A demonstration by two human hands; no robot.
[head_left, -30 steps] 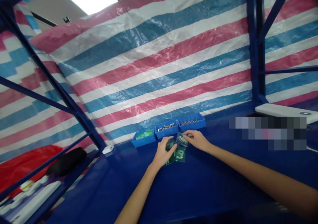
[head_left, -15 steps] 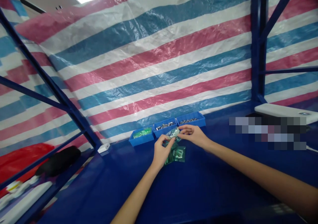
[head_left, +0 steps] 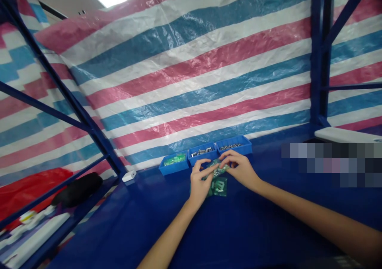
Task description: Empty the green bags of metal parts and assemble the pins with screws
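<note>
Between my two hands is a small greenish see-through plastic bag [head_left: 220, 170], above the blue tabletop. My left hand [head_left: 202, 182] pinches its left side with thumb and fingers. On the other side, the curled fingers of my right hand [head_left: 238, 168] grip the bag's right edge. Just below lie more small green plastic bags [head_left: 220, 186], with pale pieces inside; my left hand partly hides them. Behind the hands, three blue bins stand in a row: one with green bits [head_left: 175, 159], one with metal cylinders [head_left: 202, 153], one with small metal parts [head_left: 231, 146].
A white plug-like block [head_left: 129, 176] sits at the left of the blue table [head_left: 238, 229]. Blue metal posts [head_left: 319, 62] and a striped plastic sheet [head_left: 193, 70] enclose the back. On the left shelf are a black bundle [head_left: 78, 190] and red cloth [head_left: 32, 185].
The view has shifted slightly, so everything sits a little further right. The held bag is lower between my hands, and my left fingers have stretched out across it.
</note>
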